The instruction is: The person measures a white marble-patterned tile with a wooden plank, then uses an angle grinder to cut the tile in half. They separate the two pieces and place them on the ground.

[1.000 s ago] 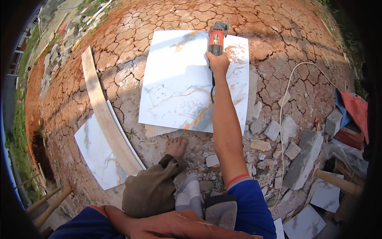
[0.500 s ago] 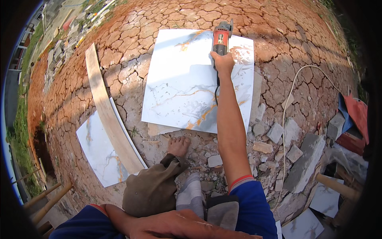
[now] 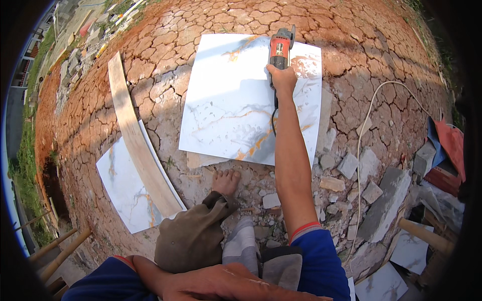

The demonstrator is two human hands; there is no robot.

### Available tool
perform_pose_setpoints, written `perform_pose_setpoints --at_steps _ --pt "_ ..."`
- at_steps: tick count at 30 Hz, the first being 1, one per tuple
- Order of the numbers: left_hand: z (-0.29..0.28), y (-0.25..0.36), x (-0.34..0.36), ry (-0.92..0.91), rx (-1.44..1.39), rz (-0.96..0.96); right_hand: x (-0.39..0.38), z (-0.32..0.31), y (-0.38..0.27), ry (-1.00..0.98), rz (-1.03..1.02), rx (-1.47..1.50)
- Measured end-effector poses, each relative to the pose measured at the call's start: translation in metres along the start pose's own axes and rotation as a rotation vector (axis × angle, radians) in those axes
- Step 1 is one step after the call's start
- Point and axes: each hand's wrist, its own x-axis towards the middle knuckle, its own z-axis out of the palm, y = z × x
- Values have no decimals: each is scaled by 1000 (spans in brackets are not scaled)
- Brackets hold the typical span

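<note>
A red and black angle grinder (image 3: 279, 47) with a grey head and a disc at its far end is held over a large white marble-patterned tile (image 3: 226, 95). My right hand (image 3: 282, 79) is closed around its dark rear body, with the arm stretched straight ahead. From the grinder's back end a black cord runs down beside my forearm. Whether the disc spins, I cannot tell. My left hand (image 3: 241, 282) lies across the lower edge, close to my body, a finger stretched out to the right. Its other fingers are largely cut off by the frame, and nothing shows in it.
Left of my bare foot (image 3: 226, 181), a long wooden plank (image 3: 131, 130) lies over another marble-patterned tile (image 3: 118, 183). Broken blocks (image 3: 386, 205) and rubble cover the ground at right, crossed by a pale cable (image 3: 359, 150). Cracked red soil (image 3: 165, 30) surrounds the tiles.
The view has shifted very slightly. My right hand keeps its hold on the angle grinder over the tile, and my left hand stays low at the edge.
</note>
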Motion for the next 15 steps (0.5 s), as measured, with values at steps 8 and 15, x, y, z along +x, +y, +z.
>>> perform_pose_setpoints --at_steps 8,15 --pt "7 -5 -4 -20 3 -8 -23 -9 8 -28 8 -10" --pt "15 -23 -13 -10 29 67 -46 -24 11 -101 85 -7"
